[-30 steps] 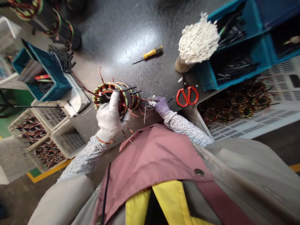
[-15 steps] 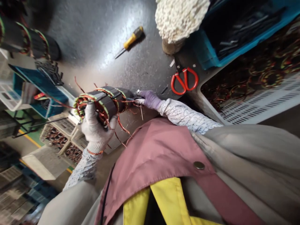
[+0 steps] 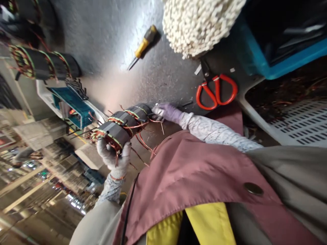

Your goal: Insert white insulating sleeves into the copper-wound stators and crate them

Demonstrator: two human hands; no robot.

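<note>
Three dark motor stators (image 3: 119, 130) lie end to end at the bench edge, with green-yellow bindings, copper windings and loose wire leads hanging toward the apron. My left hand (image 3: 114, 157), in a white glove, grips the near end, thumb and fingers around the rim. At the opposite end, my right hand (image 3: 167, 112), in a white and purple glove, has its fingers closed against the last stator; part of that grip is hidden. Red-handled scissors (image 3: 216, 92) rest right of my right hand. A yellow-handled screwdriver (image 3: 143, 46) lies farther up the bench.
A bundle of white sleeving pieces (image 3: 199, 25) stands beyond the scissors. On the right are a blue bin (image 3: 276, 69) and a white slotted crate (image 3: 300, 124). More stators (image 3: 43, 64) lie at left, above a small blue tray (image 3: 74, 105).
The view has swung, so the scissors and bins appear farther right and the left-side stators show more. Both hands remain at the ends of the stator row.
</note>
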